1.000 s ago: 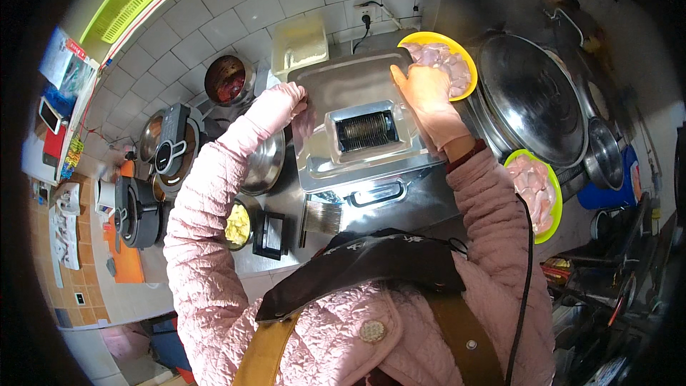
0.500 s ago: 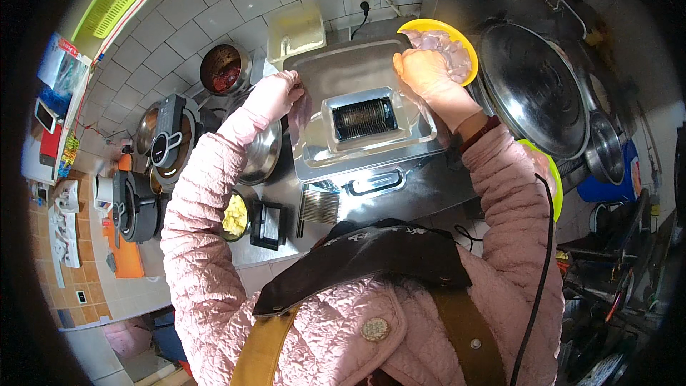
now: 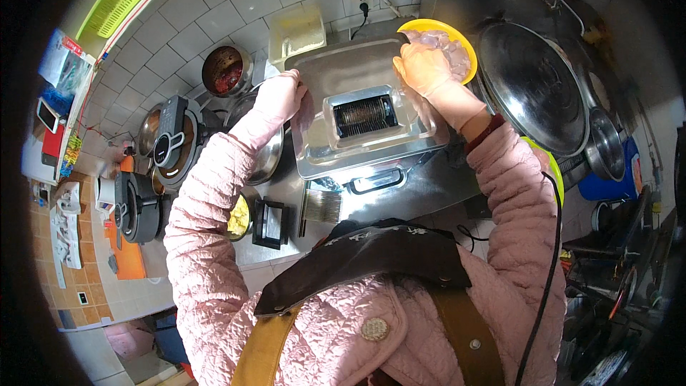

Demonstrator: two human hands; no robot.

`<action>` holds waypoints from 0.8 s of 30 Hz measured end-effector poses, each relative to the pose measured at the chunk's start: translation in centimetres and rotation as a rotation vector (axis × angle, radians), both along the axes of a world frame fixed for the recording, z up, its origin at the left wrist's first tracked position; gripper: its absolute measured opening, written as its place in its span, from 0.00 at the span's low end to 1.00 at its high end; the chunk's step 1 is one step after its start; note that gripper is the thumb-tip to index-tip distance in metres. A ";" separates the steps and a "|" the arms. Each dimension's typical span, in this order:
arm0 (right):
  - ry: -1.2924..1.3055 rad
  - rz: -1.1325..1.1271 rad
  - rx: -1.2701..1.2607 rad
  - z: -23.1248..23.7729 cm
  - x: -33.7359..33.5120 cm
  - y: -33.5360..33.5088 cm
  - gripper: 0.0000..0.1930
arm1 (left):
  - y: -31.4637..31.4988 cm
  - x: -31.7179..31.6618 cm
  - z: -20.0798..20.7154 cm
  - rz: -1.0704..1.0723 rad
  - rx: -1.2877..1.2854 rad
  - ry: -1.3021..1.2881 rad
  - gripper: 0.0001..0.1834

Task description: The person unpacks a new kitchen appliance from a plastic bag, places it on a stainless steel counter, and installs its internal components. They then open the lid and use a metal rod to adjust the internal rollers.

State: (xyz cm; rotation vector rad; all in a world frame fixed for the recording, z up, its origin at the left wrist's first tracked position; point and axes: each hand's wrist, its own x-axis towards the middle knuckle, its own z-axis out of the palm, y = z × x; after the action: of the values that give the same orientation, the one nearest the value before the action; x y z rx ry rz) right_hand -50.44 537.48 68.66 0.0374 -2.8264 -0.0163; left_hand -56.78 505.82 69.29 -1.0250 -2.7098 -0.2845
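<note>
In front of me stands a steel box-shaped meat-cutting machine point(image 3: 421, 161) with a black handle on its front. A broad steel feed tray point(image 3: 350, 57) covers its top. Through the raised opening in the tray's middle shows a row of thin parallel blades point(image 3: 364, 116). My left hand point(image 3: 280, 97), in a pale glove, is closed on the tray's left edge. My right hand point(image 3: 433, 80), in an orange-tinted glove, is curled over the opposite edge. Some of its fingertips are hidden. Close beyond the right hand is a yellow bowl point(image 3: 471, 43) of raw pale meat pieces.
A large dark wok lid point(image 3: 532, 89) lies at the right. Leftward are a pot of red paste point(image 3: 226, 71), steel bowls and an induction cooker point(image 3: 171, 132). A comb-like metal rack point(image 3: 321, 206) and a black frame point(image 3: 271, 224) lie near me. A black cord hangs by my right arm.
My left hand has shifted slightly right and toward me along the tray edge. My right hand has moved only a little. Both stay on the tray.
</note>
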 end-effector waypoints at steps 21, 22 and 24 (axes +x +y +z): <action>0.131 -0.150 -0.181 -0.2 1.8 -1.4 0.22 | -0.2 -1.3 2.7 0.032 -0.256 -0.045 0.20; 0.126 -0.151 -0.194 -0.3 1.8 -1.4 0.22 | -0.3 -1.5 3.1 0.026 -0.235 -0.044 0.20; 0.103 -0.144 -0.224 -0.4 1.7 -1.4 0.22 | -1.1 -1.9 3.5 -0.151 -0.048 -0.192 0.11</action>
State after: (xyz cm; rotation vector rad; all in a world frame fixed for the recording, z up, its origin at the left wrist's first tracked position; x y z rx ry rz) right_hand -48.73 536.05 68.30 -0.2108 -2.7040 0.2585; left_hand -58.63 504.73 72.83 -1.2801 -2.8240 -0.3631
